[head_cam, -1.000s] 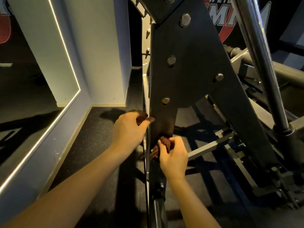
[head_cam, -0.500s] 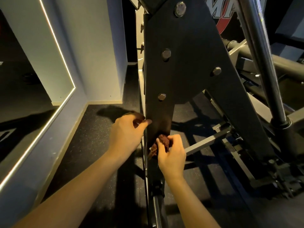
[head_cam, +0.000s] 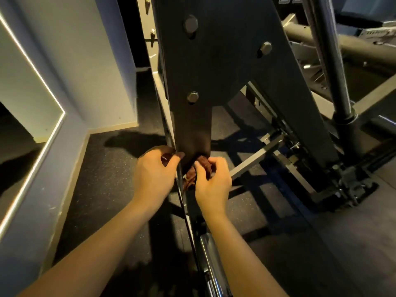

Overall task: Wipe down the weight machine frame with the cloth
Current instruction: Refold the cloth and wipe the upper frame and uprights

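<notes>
The weight machine frame [head_cam: 214, 67] is a black steel upright with several bolts, splitting into two legs. A dark reddish-brown cloth [head_cam: 190, 175] is wrapped around its left leg low down. My left hand [head_cam: 153, 172] grips one end of the cloth at the leg's left edge, thumb on the front face. My right hand [head_cam: 213, 182] pinches the bunched other end against the front of the leg. Most of the cloth is hidden behind the leg and my fingers.
A chrome guide rod [head_cam: 331, 58] runs down on the right into a black collar. Grey cross bars [head_cam: 255, 158] and base brackets [head_cam: 347, 185] lie on the dark rubber floor [head_cam: 102, 189]. A white wall with a lit mirror edge [head_cam: 36, 166] stands left.
Both hands, with the cloth, have slid down the left leg of the frame, away from the lowest bolt. The view has tilted down with them.
</notes>
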The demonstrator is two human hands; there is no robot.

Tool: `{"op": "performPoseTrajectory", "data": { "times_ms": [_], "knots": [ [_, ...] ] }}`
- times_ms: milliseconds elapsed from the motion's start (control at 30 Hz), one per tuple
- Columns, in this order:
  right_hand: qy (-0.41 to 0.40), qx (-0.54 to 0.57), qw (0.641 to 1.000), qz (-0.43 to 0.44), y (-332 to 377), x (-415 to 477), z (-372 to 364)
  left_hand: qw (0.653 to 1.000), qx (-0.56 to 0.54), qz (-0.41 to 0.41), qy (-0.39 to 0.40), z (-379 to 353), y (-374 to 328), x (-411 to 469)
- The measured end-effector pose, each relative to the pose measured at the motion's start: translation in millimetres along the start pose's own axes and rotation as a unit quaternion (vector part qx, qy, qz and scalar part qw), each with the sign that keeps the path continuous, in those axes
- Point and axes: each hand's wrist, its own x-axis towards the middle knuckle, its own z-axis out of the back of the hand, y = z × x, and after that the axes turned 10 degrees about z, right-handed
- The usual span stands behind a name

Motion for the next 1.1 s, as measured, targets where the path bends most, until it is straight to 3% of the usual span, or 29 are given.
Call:
{"op": "performPoseTrajectory", "data": {
  "times_ms": [100,200,400,533,667,767,833,933,1000,1100],
  "knots": [
    [0.027,0.003,0.993,-0.112,-49.4,-29.2,-5.4,0.999,0.046,-0.004,-0.018,-11.4,6.9,-9.3],
    [0.040,0.005,0.988,-0.148,-58.8,-31.8,-5.3,0.987,0.150,-0.052,-0.029,-23.3,16.1,-18.5],
    [0.013,0.036,0.998,-0.056,-9.1,3.2,-4.2,0.987,0.153,-0.039,-0.025,-25.1,14.2,-18.0],
    [0.031,-0.028,0.998,-0.047,-38.8,-17.1,-10.3,0.992,0.118,-0.038,0.004,-23.9,20.7,-15.2],
    [-0.011,-0.043,0.989,-0.140,-78.2,-53.1,-21.9,0.993,0.088,-0.033,0.073,-22.3,33.3,-9.1],
    [-0.103,-0.030,0.974,-0.198,-64.4,-54.6,-38.1,0.981,0.104,-0.024,0.159,-17.2,46.8,-1.7],
    [-0.164,0.007,0.967,-0.194,-38.8,-38.3,-45.4,0.977,0.084,-0.015,0.195,-14.0,58.5,9.5],
    [-0.222,0.027,0.967,-0.121,-11.4,-16.4,-49.4,0.975,0.053,-0.012,0.217,-14.7,69.6,28.2],
    [-0.223,-0.013,0.971,-0.089,-19.7,-25.4,-57.7,0.977,0.057,-0.045,0.201,-17.0,71.1,33.1],
    [-0.244,-0.033,0.960,-0.131,-62.5,-57.6,-70.6,0.980,0.045,-0.086,0.176,-23.7,76.5,31.0]
  ]
}}
